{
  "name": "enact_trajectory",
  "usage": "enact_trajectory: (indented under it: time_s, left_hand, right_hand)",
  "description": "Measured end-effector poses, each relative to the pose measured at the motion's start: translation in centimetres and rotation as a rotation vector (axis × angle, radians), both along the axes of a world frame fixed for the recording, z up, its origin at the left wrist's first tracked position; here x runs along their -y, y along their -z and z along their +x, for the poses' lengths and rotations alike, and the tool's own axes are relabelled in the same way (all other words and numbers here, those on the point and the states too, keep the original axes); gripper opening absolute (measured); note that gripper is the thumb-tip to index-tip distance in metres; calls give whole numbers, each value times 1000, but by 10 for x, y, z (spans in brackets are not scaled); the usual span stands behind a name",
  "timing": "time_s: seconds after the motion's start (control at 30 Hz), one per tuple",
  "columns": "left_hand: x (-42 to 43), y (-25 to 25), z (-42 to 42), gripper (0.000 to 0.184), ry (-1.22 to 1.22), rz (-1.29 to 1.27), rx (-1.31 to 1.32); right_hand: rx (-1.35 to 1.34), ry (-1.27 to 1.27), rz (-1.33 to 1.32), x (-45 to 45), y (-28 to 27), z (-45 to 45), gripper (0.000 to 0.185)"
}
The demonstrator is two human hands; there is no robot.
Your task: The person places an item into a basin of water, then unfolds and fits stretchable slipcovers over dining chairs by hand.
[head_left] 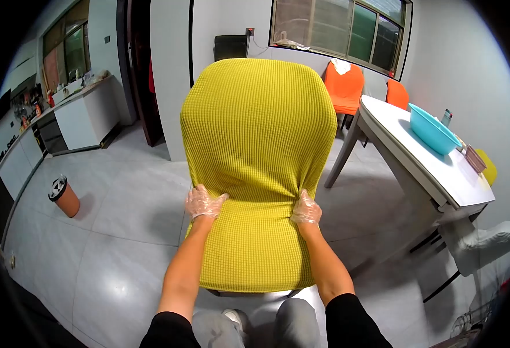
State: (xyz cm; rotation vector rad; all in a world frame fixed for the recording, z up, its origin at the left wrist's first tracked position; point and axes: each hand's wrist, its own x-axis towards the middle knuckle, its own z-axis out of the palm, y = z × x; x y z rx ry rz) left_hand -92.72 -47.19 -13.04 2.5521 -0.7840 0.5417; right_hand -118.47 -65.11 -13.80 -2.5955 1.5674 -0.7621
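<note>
A chair in a stretchy yellow-green ribbed chair cover point(259, 122) stands straight in front of me. Clear plastic gloves are on both hands. My left hand point(204, 203) grips the cover at the left side, where the backrest meets the seat, its thumb lying inward over the fabric. At the matching spot on the right, my right hand point(306, 209) is closed on the cover, with some fingers hidden behind the edge. Creases run across the fabric between the two hands. The cover reaches down over the seat's front edge, and dark chair legs show beneath.
To the right is a white table point(403, 133) bearing a turquoise basin point(432, 130). Orange chairs point(344, 87) stand behind it, and a grey-covered chair point(481, 246) is at its near end. A brown bin point(65, 197) sits on the floor at left, near kitchen cabinets point(83, 119).
</note>
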Motion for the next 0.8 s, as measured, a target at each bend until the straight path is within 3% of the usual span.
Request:
enact_trajectory:
  time_s: [0.07,0.17,0.27,0.57,0.67,0.77,0.8]
  left_hand:
    - [9,-17,3,43,17,110,-161]
    - [12,2,33,34,142,344,-13]
    - [3,-14,32,24,175,533,-10]
    - [-15,-54,15,29,375,1008,-117]
    - [-6,-36,43,31,568,1266,-184]
    - [-2,-14,61,32,792,1429,-102]
    - [7,13,79,32,913,1598,25]
  right_hand:
    - [-37,-47,-14,3,5,0,27]
    - [-119,-121,-50,8,3,-1,19]
    - [-330,-163,47,12,-17,-3,20]
    - [-920,-400,120,8,-67,-3,19]
    - [-994,-499,138,19,-64,3,21]
    - [-1090,-584,182,17,-75,1,21]
    - [-1134,-653,153,22,-71,2,23]
